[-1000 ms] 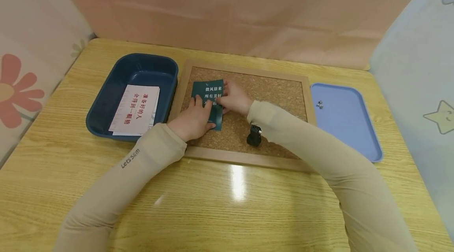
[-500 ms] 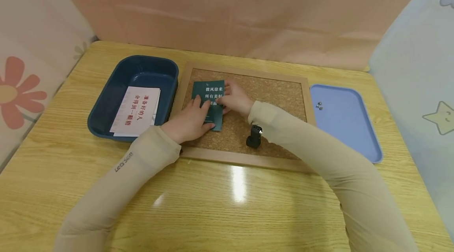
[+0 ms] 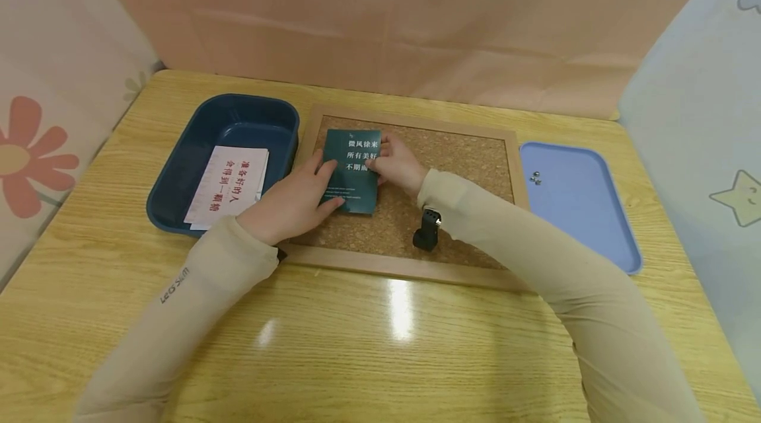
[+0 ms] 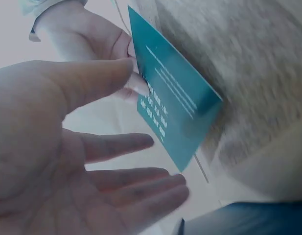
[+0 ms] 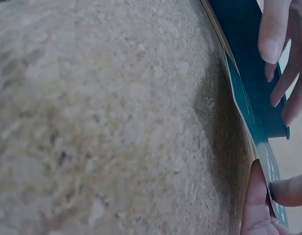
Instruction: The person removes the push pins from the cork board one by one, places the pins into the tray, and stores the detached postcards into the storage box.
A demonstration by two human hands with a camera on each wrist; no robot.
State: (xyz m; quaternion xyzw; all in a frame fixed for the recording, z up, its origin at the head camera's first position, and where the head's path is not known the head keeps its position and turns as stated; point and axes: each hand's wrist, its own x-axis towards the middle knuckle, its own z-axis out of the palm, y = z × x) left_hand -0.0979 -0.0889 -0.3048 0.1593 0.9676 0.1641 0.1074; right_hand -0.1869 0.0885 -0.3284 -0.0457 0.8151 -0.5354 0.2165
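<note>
Two hands at a dark green printed card on a wood-framed cork board.

The dark green rectangular card with white lettering (image 3: 352, 170) lies on the upper left part of the wood-framed cork board (image 3: 464, 172) on the yellow wooden desk (image 3: 380, 337). The right hand (image 3: 397, 162) pinches the card's right edge between thumb and fingers, lifting that edge slightly off the cork. The left hand (image 3: 294, 201) is open, fingers straight and spread at the card's left side. A dark blue plastic bin (image 3: 238, 115) holding a white sheet with red lettering (image 3: 228, 184) sits left of the board; a flat light blue tray (image 3: 585, 211) with small metal pins (image 3: 536, 176) sits right.
</note>
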